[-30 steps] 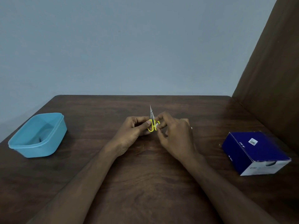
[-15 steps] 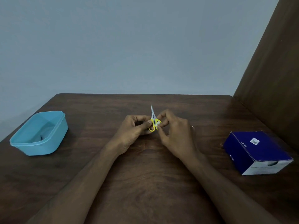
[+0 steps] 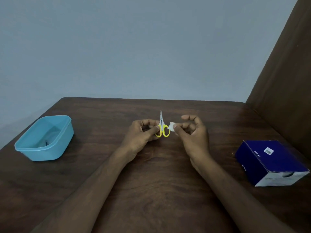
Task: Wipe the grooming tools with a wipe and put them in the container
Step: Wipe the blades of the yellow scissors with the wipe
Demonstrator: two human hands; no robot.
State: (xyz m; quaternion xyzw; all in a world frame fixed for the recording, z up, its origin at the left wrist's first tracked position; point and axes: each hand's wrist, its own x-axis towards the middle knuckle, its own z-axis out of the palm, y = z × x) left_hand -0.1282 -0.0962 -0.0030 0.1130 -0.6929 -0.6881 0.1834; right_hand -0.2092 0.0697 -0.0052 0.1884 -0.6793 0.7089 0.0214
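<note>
**Scissors and wipe held apart at mid-surface**

Above the middle of the surface, the small scissors stand upright with closed blades, the point toward the far edge and the yellow finger loops low. The left hand pinches them at the left loop and lower blade between thumb and curled fingers. Just right of the scissors, barely apart from the right loop, a small white wipe is pinched between the thumb and forefinger of the right hand; its other fingers arch loosely above. Both forearms reach in from the near edge.

Well to the left, near the left edge, sits the light blue container, lidless, with something small and dark inside that cannot be made out. Well to the right lies a dark blue box with a white label on top and a white end face toward the near side. A brown panel rises at the far right, against a pale wall.
</note>
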